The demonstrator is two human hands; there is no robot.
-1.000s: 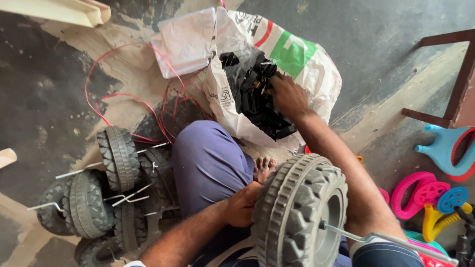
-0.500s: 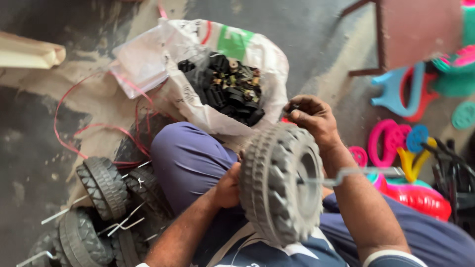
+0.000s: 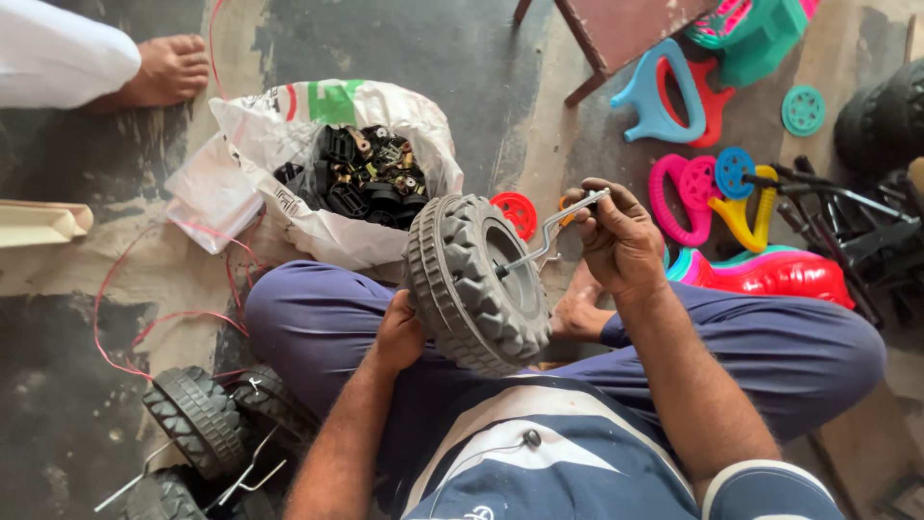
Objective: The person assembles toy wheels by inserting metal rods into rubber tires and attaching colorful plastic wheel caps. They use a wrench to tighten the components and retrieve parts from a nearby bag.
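I sit cross-legged on the floor with a grey toy wheel upright over my lap. My left hand grips the wheel's treaded rim from behind. A bent metal axle rod sticks out of the wheel's hub. My right hand is closed around the rod's far end. In front of my knees lies a white plastic sack, open, with several small black parts inside.
Finished wheels with rods lie at my left. Red wire loops over the floor. Coloured plastic toy parts and a red toy body lie at right. Another person's bare foot stands at top left. A chair leg is ahead.
My right hand left the sack and took hold of the rod's end. The wheel came up over my lap, and my view swung to the right.
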